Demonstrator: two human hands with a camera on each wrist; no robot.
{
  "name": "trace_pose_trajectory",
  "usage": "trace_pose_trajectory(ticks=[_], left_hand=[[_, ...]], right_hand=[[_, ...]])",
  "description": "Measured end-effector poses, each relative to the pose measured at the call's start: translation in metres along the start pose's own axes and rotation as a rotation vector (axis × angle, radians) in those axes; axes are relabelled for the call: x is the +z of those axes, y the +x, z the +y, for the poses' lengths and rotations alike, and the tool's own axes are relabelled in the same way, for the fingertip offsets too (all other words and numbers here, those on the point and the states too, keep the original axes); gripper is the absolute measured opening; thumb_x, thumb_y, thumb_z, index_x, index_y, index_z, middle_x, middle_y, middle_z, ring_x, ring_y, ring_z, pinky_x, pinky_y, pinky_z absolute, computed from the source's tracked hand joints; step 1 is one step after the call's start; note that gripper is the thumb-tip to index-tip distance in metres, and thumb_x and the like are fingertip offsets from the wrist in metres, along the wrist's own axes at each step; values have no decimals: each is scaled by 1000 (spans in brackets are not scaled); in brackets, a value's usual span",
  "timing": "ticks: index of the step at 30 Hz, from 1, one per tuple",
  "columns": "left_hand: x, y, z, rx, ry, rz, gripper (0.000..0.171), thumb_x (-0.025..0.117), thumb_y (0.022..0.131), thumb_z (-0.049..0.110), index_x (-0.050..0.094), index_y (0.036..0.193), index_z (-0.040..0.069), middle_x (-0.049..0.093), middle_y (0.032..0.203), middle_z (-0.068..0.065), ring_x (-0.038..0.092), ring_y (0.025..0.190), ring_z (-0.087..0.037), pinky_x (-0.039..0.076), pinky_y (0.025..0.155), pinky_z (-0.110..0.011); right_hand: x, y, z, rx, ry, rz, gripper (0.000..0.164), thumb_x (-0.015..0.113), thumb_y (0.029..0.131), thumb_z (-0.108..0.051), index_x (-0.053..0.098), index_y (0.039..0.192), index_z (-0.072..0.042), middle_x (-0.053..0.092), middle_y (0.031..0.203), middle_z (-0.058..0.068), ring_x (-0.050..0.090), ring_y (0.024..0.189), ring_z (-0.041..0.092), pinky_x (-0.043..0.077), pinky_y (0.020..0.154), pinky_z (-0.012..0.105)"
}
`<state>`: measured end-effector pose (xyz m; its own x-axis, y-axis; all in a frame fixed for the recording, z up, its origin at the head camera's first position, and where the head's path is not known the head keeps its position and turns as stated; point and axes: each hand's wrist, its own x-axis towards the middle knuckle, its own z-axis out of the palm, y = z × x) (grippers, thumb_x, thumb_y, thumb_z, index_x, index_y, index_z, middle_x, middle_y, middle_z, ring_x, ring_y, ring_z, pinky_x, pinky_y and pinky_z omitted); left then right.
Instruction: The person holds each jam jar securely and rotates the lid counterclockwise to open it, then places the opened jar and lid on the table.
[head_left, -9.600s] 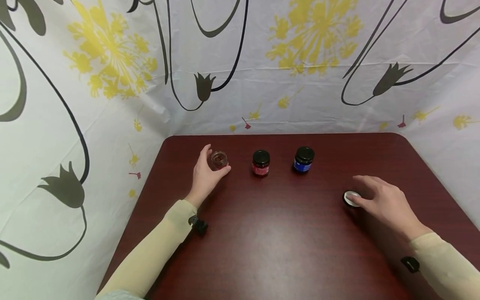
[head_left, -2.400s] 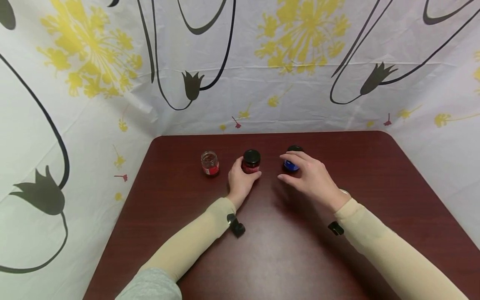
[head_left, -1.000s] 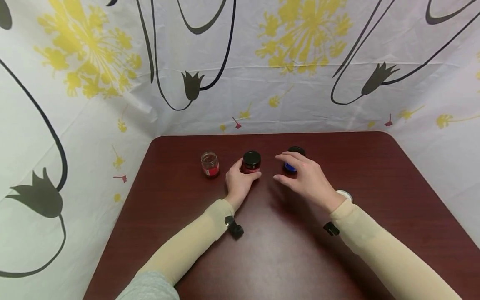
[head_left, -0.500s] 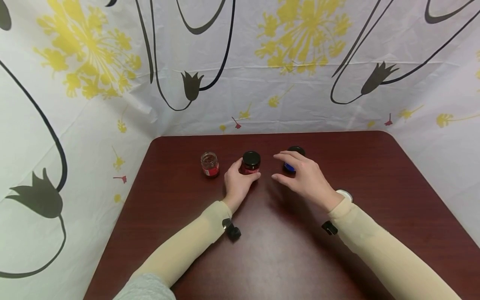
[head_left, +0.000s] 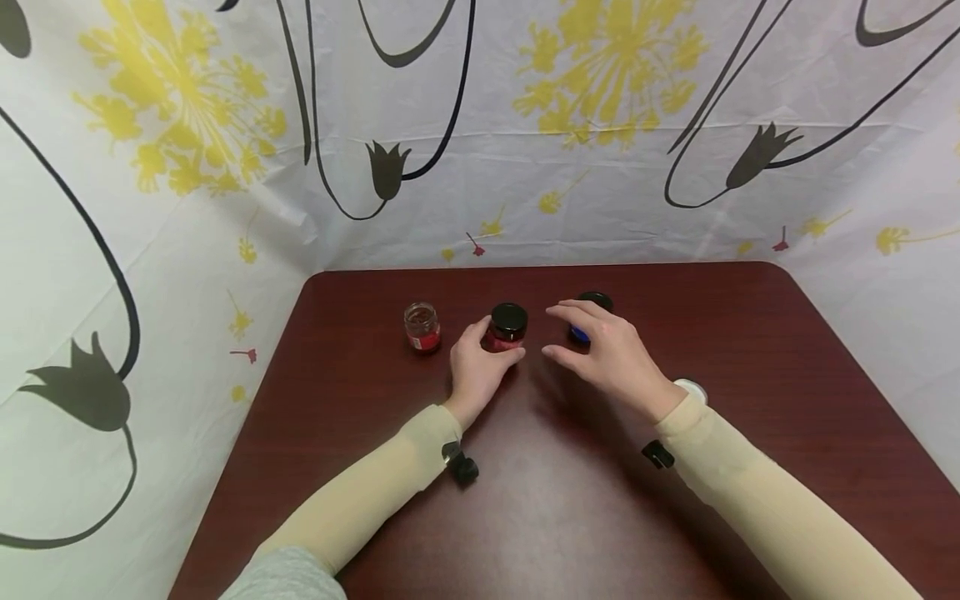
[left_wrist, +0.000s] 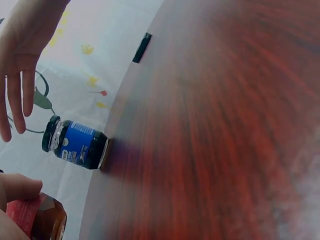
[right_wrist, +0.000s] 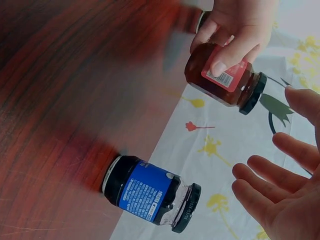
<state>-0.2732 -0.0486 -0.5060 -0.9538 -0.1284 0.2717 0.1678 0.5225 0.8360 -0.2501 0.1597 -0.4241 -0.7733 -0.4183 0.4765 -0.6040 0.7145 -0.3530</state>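
My left hand (head_left: pixel 476 367) grips a red-labelled jar (head_left: pixel 508 323) with a black lid, thumb on one side and fingers on the other. In the right wrist view this jar looks slightly raised off the table. To its right, my right hand (head_left: pixel 618 354) hovers with spread, relaxed fingers and holds nothing. Behind the right hand stands a blue-labelled jar (right_wrist: pixel 150 192), its black lid on; the hand partly hides it in the head view. An uncapped glass jar (head_left: pixel 422 327) with a red label stands to the left.
A lid (head_left: pixel 690 389) lies with its white inside up beside the right wrist, partly covered by it. The dark red table (head_left: pixel 570 517) ends at the back against a patterned white cloth (head_left: pixel 480 192).
Over ten seconds, my left hand went from the uncapped jar to the red-labelled one, and my right hand left the lid and moved left. Lately the gripped jar shifted slightly.
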Motion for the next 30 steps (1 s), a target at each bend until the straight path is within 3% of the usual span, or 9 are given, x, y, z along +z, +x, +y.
trace_pose_trajectory(ticks=[10, 17, 25, 30], left_hand=[[-6, -6, 2, 65, 27, -7, 64, 72, 64, 57, 56, 119, 29, 53, 101, 15, 50, 96, -3, 44, 83, -33], [-7, -10, 2, 76, 41, -11, 63, 79, 63, 43, 57, 119, 24, 54, 102, 14, 53, 97, -8, 45, 82, -32], [-13, -15, 4, 91, 57, -46, 71, 71, 63, 59, 54, 123, 24, 52, 106, 15, 51, 97, -4, 46, 80, -29], [-16, -19, 7, 116, 51, -52, 69, 75, 64, 53, 55, 122, 22, 52, 103, 15, 50, 93, -2, 47, 78, -28]], right_hand=[[0, 2, -2, 0, 5, 5, 51, 65, 78, -47, 49, 126, -36, 48, 126, -12, 49, 109, 7, 45, 81, 34], [2, 2, -1, 6, 10, -2, 51, 65, 79, -46, 49, 126, -36, 48, 125, -13, 49, 109, 7, 45, 82, 35], [3, 2, -2, 5, 27, -9, 51, 66, 79, -44, 49, 126, -36, 48, 125, -13, 48, 109, 6, 44, 82, 35], [4, 3, -3, 2, 38, -11, 51, 66, 78, -46, 49, 126, -37, 48, 125, -13, 48, 109, 5, 44, 82, 34]])
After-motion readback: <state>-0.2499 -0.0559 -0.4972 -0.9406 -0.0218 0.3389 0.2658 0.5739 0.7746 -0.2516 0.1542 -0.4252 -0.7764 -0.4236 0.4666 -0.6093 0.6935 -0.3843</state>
